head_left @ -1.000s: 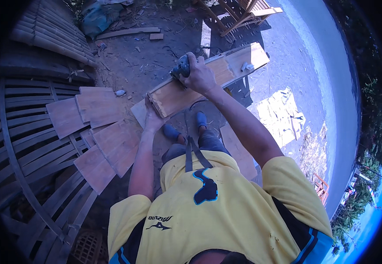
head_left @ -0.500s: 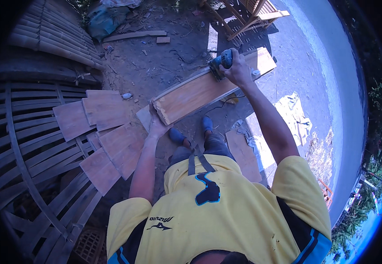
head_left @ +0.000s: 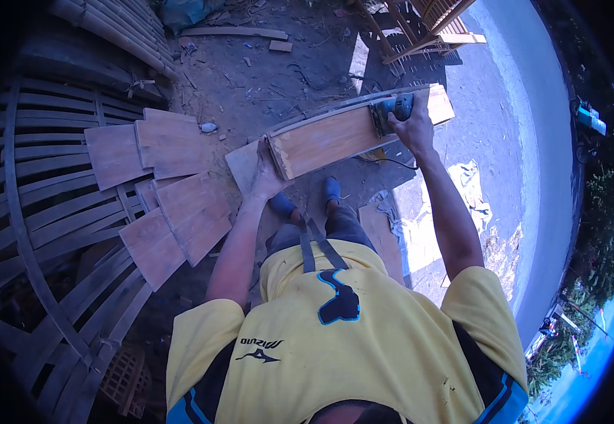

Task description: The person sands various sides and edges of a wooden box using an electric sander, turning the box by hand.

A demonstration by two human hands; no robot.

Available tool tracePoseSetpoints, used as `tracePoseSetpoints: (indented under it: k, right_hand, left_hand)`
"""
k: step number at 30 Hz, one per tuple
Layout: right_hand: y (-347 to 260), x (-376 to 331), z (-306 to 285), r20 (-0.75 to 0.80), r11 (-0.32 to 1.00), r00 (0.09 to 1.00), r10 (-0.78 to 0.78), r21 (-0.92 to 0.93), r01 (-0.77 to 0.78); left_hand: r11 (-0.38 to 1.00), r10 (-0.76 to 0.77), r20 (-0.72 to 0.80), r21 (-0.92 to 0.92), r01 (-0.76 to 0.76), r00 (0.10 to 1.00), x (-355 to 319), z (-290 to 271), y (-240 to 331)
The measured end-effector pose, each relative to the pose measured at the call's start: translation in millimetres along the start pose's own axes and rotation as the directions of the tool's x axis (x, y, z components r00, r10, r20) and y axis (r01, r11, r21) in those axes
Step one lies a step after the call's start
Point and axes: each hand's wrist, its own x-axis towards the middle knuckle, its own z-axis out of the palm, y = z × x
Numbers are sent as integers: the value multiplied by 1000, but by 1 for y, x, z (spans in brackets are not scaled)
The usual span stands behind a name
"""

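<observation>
A long wooden panel with raised edges (head_left: 328, 145) lies slantwise in front of me, its left end nearer. My right hand (head_left: 414, 131) is closed around a dark teal power sander (head_left: 385, 115), which rests on the panel's face toward the right end. A dark cord runs below the panel near that hand. At the left end, my left hand (head_left: 267, 175) grips the panel's end edge; some of its fingers are hidden behind the wood. A pale flat board (head_left: 242, 167) shows just left of that hand.
Several thin wooden boards (head_left: 183, 215) lie on a slatted bamboo frame (head_left: 45, 177) at the left. A wooden chair (head_left: 434, 28) stands at the far right, with a white cloth (head_left: 468, 187) on the ground nearer. Offcuts (head_left: 281, 46) litter the far ground. My feet are below the panel.
The sander has moved along the panel toward its right end and turned with my right hand. My left hand stays on the left end. The whole view has shifted slightly.
</observation>
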Motion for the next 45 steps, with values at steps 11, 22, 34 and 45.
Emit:
tracePoseSetpoints:
  k: [11, 22, 34, 45]
  right_hand:
    - [-192, -111, 31, 140, 984, 989, -54, 174, 29]
    - [-65, -35, 4, 60, 993, 997, -44, 108, 37]
    - [-91, -60, 7, 151, 965, 977, -148, 239, 109]
    - [45, 14, -22, -7, 995, 999, 39, 90, -38]
  left_hand:
    - [996, 64, 31, 54, -66, 997, 2, -10, 8]
    - [998, -20, 26, 67, 19, 999, -2, -19, 14]
    - [997, -26, 19, 71, 25, 999, -8, -14, -2]
    - [993, -28, -8, 111, 29, 1000, -4, -10, 17]
